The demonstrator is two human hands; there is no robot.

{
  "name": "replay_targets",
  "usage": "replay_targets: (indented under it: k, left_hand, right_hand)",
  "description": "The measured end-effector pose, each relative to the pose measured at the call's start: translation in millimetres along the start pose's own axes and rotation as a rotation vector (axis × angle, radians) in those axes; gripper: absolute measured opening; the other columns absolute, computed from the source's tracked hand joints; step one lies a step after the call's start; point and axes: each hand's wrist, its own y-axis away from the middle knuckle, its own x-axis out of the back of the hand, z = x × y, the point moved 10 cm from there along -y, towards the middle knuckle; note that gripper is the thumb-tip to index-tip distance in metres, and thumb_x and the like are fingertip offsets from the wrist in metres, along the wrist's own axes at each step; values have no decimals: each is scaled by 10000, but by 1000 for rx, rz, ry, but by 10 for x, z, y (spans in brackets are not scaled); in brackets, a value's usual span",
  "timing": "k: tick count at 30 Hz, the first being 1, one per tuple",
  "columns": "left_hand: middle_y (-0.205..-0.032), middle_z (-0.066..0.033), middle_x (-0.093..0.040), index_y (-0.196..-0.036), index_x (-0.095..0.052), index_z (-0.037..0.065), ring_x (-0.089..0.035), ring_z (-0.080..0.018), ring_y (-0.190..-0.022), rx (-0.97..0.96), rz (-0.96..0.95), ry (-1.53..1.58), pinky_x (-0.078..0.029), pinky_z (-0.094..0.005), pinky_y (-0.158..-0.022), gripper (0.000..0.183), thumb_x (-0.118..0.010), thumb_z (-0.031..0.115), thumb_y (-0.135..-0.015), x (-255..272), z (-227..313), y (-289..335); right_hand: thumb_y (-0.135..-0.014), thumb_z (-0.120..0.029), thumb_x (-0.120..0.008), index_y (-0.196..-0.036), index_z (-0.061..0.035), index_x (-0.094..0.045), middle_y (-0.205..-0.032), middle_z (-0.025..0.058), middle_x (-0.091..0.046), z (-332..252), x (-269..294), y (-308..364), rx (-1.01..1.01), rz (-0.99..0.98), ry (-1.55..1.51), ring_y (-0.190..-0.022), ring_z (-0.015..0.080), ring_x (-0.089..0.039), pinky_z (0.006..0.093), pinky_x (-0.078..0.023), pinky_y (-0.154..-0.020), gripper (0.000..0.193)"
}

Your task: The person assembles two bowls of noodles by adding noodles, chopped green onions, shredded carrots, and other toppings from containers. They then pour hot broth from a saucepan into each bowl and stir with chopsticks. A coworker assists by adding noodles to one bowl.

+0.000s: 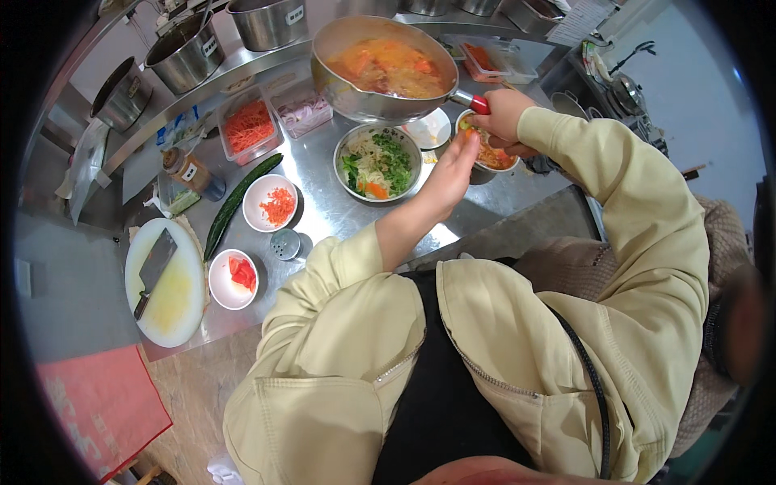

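My right hand [504,120] is closed round the red handle [478,103] of a steel saucepan [364,103], raised above the counter. Orange broth with chunks [388,69] fills the pan. Just below the handle, my left hand [453,174] has its fingers stretched out close to the right hand; whether they touch is unclear. A small orange bit shows by its fingertips. Partly hidden behind my hands stands a bowl of reddish-orange food [497,160]. Beneath the pan, a metal bowl [346,183] contains pale noodles, chopped greens and an orange piece.
On the left, a cleaver [158,259] lies on a white cutting board [182,303]. Nearby are a cucumber [234,202], a bowl of diced carrot [252,212], a bowl of red chunks [222,293], a shaker [284,244] and a tub of shredded carrot [250,125]. Steel pots [184,61] line the shelf above.
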Motion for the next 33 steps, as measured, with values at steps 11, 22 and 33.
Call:
replay_targets:
  k: [11, 22, 33]
  left_hand:
    - [-1145, -61, -571, -1195, -508, 70, -559, -173, -1016, 44, 347, 392, -479, -356, -839, 356, -463, 350, -980, 247, -187, -439]
    - [-1170, -64, -569, -1189, -510, 40, -550, -175, -1068, -27, 420, 668, -411, -307, -959, 370, -619, 262, -914, 441, -34, -270]
    - [-1076, -69, -608, -1122, -569, -6, -570, -154, -964, -33, 456, 647, -450, -282, -850, 317, -601, 243, -928, 641, 113, -223]
  right_hand:
    - [-818, -201, -550, -869, 2, -696, -823, 194, -667, -289, -442, -168, 66, -211, 26, -746, 336, -663, 417, -503, -678, 255]
    - [-820, -274, -533, -846, -23, -702, -799, 191, -662, -624, -383, -168, 136, -223, 5, -752, 355, -646, 417, -486, -676, 303]
    - [-828, -304, -518, -855, -3, -697, -816, 207, -660, -829, -256, -235, 140, -167, -45, -777, 372, -642, 422, -491, -694, 351]
